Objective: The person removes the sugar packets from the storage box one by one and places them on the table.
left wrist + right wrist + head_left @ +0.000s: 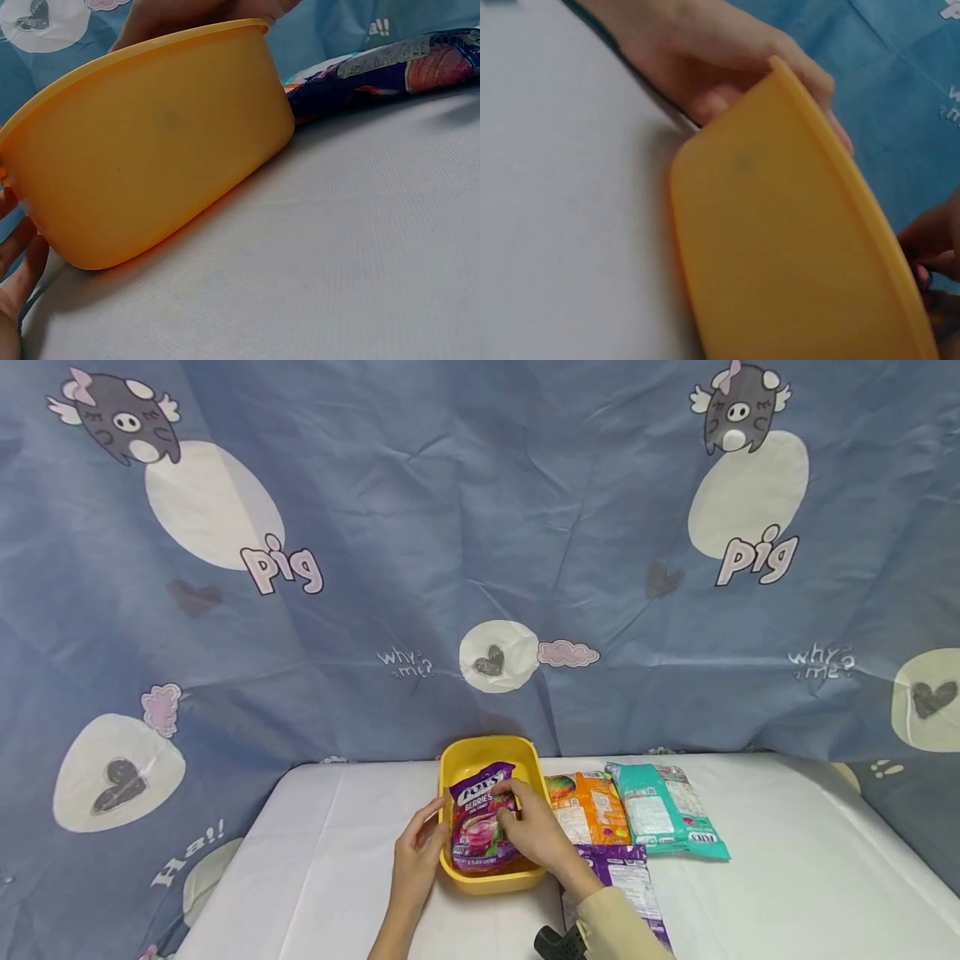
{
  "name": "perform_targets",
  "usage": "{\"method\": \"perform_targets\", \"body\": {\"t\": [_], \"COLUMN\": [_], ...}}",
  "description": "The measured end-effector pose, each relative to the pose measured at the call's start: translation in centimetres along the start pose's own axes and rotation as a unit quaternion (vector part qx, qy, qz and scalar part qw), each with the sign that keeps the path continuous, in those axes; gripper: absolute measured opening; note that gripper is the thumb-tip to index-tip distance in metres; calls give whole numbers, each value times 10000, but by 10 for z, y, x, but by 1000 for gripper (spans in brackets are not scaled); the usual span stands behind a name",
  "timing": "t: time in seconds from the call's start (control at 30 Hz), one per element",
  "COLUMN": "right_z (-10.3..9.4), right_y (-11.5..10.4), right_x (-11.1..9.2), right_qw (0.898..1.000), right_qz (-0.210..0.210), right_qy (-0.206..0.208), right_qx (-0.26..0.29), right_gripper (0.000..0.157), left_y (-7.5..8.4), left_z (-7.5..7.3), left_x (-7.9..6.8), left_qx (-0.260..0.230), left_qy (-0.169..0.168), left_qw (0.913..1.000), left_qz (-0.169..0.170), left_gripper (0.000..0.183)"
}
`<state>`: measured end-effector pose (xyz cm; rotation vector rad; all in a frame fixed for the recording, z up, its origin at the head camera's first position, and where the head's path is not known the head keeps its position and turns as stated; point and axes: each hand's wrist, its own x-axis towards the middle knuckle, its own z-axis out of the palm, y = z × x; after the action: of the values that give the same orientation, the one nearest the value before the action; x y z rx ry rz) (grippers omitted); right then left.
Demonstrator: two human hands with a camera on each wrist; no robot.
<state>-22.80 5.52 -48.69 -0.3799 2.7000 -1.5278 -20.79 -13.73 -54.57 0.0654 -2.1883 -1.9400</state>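
A yellow plastic bin (pixel 491 883) stands near the back of the white table. Inside it lies a purple candy bag (pixel 474 839) labelled "Berries", front side up. My right hand (pixel 536 827) reaches over the bin's right rim and pinches the bag between thumb and fingers. In the right wrist view, the right hand (pixel 937 244) shows only partly, at the right edge. Against the bin's left side rests my left hand (pixel 417 860), fingers extended along the outer wall near the rim. Its fingers (pixel 19 251) touch the wall in the left wrist view.
To the right of the bin lie an orange bag (pixel 592 810) and a teal bag (pixel 667 810), both back side up. Another purple bag (pixel 630 889) lies nearer, partly under my right forearm. Behind the table hangs a blue patterned cloth (pixel 420 527).
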Motion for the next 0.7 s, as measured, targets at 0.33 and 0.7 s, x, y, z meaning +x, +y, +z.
{"method": "perform_targets", "body": {"t": [0.33,0.7], "right_z": [5,5], "right_y": [0,3], "right_x": [-5,-6], "right_qw": [9998,9967], "right_qz": [-118,-141], "right_qy": [117,403], "right_qx": [110,687], "right_gripper": [34,32], "left_y": [0,1], "left_z": [-2,2], "left_x": [-3,-2], "left_qx": [107,88], "left_qy": [100,196], "left_qw": [9997,9997], "left_qz": [-193,77], "left_gripper": [37,36]}}
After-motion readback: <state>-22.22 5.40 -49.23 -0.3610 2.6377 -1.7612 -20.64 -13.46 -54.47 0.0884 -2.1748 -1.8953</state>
